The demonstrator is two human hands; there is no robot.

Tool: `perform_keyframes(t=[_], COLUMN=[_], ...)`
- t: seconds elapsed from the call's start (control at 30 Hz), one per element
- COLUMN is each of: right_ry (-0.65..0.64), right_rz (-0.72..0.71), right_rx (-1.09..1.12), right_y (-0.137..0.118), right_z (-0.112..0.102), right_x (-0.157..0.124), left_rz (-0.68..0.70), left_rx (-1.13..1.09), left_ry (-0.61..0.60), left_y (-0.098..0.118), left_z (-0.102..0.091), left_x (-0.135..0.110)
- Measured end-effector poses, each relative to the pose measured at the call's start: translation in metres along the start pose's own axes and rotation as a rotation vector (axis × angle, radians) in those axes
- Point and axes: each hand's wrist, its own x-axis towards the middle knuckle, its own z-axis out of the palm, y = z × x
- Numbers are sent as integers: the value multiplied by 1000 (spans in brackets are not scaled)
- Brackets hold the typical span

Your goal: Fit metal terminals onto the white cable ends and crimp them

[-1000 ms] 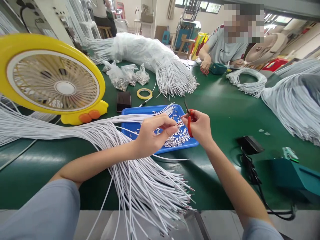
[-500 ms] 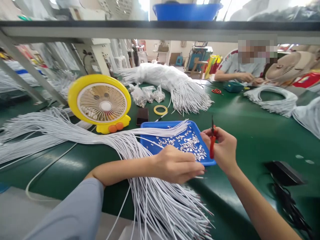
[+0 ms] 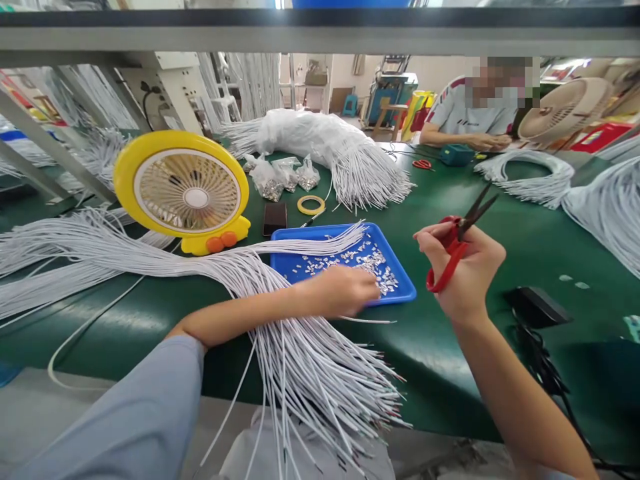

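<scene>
My left hand (image 3: 345, 291), blurred by motion, is over the near edge of a blue tray (image 3: 407, 295). Its fingers are curled in, and what they hold is hidden. Inside the tray lie many small shiny metal pieces (image 3: 385, 273). A single white cable (image 3: 373, 321) runs out just below this hand. Under my left forearm spreads a large bundle of white cables (image 3: 320, 373), some of its ends lying over the tray. Right of the tray, my right hand (image 3: 473, 280) is closed around red-handled scissors (image 3: 447, 268), their blades pointing up and slightly apart.
A yellow fan (image 3: 240, 230) stands at the left behind the cables. Behind the tray are a phone (image 3: 275, 219), a tape roll (image 3: 311, 205) and bags of metal parts (image 3: 307, 175). A black adapter (image 3: 537, 307) lies at right. Across the table a person (image 3: 475, 120) sits working.
My right hand has moved away from the tray to the right, and the scissors' blades now show apart. My left hand has shifted left and up towards the tray. The whole view has shifted slightly.
</scene>
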Motion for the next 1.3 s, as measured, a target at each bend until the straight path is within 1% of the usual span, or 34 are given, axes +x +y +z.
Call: perform_keyframes(t=[0.03, 0.07, 0.13, 0.2, 0.23, 0.33, 0.5, 0.63, 0.77, 0.87, 0.93, 1.03, 1.1, 1.2, 1.3], right_ry=[6, 10, 12, 4, 0, 4, -6, -17, 1, 9, 11, 9, 2, 4, 51], right_rz=[4, 8, 24, 63, 85, 120, 128, 132, 107, 121, 155, 212, 237, 265, 271], right_rx=[18, 39, 83, 118, 131, 165, 163, 152, 172, 203, 233, 273, 273, 260, 261], right_y=[0, -1, 0, 0, 0, -2, -7, -8, -6, -3, 1, 7, 11, 16, 19], right_z=[-1, -2, -4, -4, -4, -3, -3, -4, -5, -7, -8, -8, -7, -5, -4], right_x=[1, 1, 2, 3, 3, 2, -2, -3, -2, 1, 3, 6, 6, 6, 7], left_rz=[-232, -344, -488, -591, -628, -674, -667, -683, -741, -782, -788, -726, -656, -518, -363], left_rx=[80, 117, 157, 165, 162, 142, 96, 74, 54, 4, -54, -197, -301, -501, -816], left_ry=[-124, -161, -218, -302, -343, -420, -440, -415, -345, -266, -193, -83, -28, 50, 125], left_y=[-19, -38, -73, -98, -107, -119, -123, -122, -118, -116, -118, -118, -113, -91, -59], left_z=[-1, -2, -2, 2, 5, 12, 18, 21, 19, 12, 5, -6, -12, -20, -26], left_x=[3, 5, 6, 4, 2, -3, -4, -3, -3, -5, -5, -3, -1, 2, 2])
